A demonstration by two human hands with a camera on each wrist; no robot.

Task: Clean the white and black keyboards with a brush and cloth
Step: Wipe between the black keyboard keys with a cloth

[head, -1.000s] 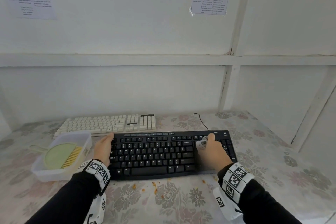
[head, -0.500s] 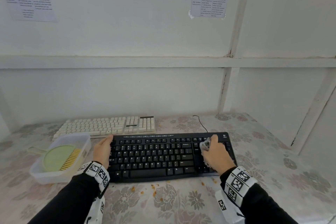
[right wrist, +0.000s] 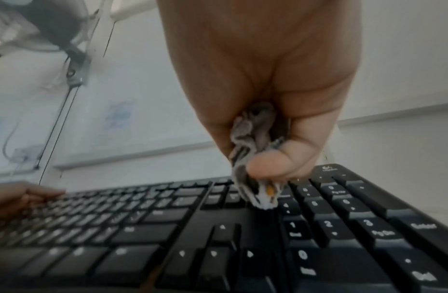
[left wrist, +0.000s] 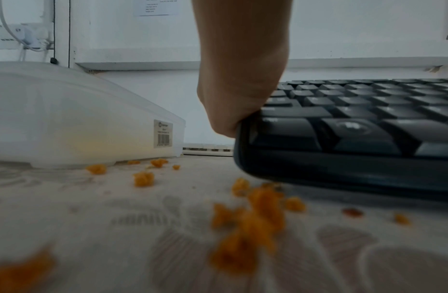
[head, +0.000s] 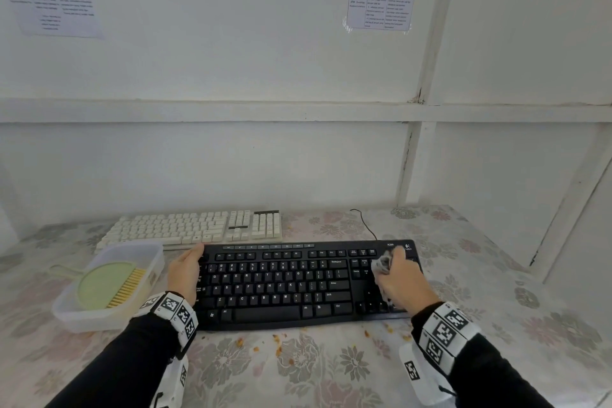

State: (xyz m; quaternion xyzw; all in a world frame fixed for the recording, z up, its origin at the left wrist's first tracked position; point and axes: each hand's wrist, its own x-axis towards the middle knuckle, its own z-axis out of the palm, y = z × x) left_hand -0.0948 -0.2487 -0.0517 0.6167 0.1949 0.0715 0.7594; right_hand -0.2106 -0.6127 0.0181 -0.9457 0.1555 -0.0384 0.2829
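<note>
The black keyboard (head: 281, 285) lies in front of me on the flowered table, with the white keyboard (head: 185, 228) behind it to the left. My left hand (head: 185, 270) lies with straight fingers against the black keyboard's left edge (left wrist: 245, 138). My right hand (head: 400, 281) grips a bunched grey and white cloth (head: 381, 265) and presses it on the keys at the far right, near the number pad (right wrist: 318, 218). In the right wrist view the cloth (right wrist: 252, 158) sticks out between thumb and fingers with an orange crumb on it. The green brush (head: 112, 285) lies in a plastic tub.
The clear plastic tub (head: 99, 318) stands just left of my left hand. Orange crumbs (head: 278, 344) are scattered on the tablecloth along the black keyboard's front edge and by the tub (left wrist: 142, 178). A thin black cable (head: 364, 225) runs back toward the white wall.
My right hand has slid the cloth to the right and a little farther back, from the middle key cluster onto the number pad. The left hand has stayed at the keyboard's left edge.
</note>
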